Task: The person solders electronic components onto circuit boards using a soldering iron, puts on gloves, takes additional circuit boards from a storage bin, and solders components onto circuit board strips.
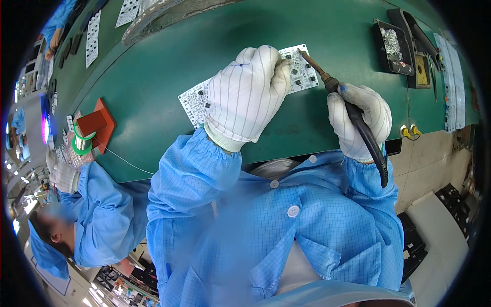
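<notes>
A long white circuit board (307, 78) dotted with black components lies slantwise on the green bench. Across its middle rests my left hand (245, 94), in a white striped glove, fingers curled and thumb pressed against them; whatever they pinch is hidden. My right hand (364, 115), also gloved, is wrapped round the black handle of a soldering iron (353, 110). The iron's brown tip points up and left, reaching the board's upper right corner. Whether it touches the board, I cannot tell.
A solder spool (82, 139) sits by a red-brown stand (104, 125) at left; its wire runs toward my left sleeve. At right are a black tray of metal scraps (393, 48), an iron holder (413, 33) and pale strips (452, 84). A co-worker (102, 215) sits at left.
</notes>
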A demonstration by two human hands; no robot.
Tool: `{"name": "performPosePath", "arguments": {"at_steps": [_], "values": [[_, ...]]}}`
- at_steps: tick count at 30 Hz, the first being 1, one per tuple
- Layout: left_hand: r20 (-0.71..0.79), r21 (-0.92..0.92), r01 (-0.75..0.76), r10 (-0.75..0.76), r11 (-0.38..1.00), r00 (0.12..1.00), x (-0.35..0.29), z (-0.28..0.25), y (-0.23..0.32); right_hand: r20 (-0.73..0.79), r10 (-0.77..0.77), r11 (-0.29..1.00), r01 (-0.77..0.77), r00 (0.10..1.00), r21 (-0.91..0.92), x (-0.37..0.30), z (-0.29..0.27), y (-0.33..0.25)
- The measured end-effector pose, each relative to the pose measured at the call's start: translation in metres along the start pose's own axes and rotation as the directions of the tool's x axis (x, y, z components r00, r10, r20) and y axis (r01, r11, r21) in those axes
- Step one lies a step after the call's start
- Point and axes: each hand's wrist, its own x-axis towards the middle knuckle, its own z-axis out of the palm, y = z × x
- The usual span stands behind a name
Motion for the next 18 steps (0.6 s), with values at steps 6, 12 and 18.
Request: {"name": "performPosePath", "arguments": {"at_steps": [6,12,18], "values": [[0.067,-0.019,0.051,-0.049,0.999,0.997,0.0,-0.003,0.003,0.02,0.019,1.0,-0.019,1.0,0.007,0.002,-0.002,-0.001],[-0.034,0.0,-0.065,0.065,0.998,0.997,-0.001,0.005,-0.003,0.011,0.005,1.0,-0.005,1.0,-0.015,0.001,-0.001,0.0],[0.076,-0.084,0.008,-0.001,0.996,0.997,-0.002,-0.003,0.0,-0.091,0.512,0.849,-0.487,0.854,0.205,-0.001,-0.01,-0.018]]}}
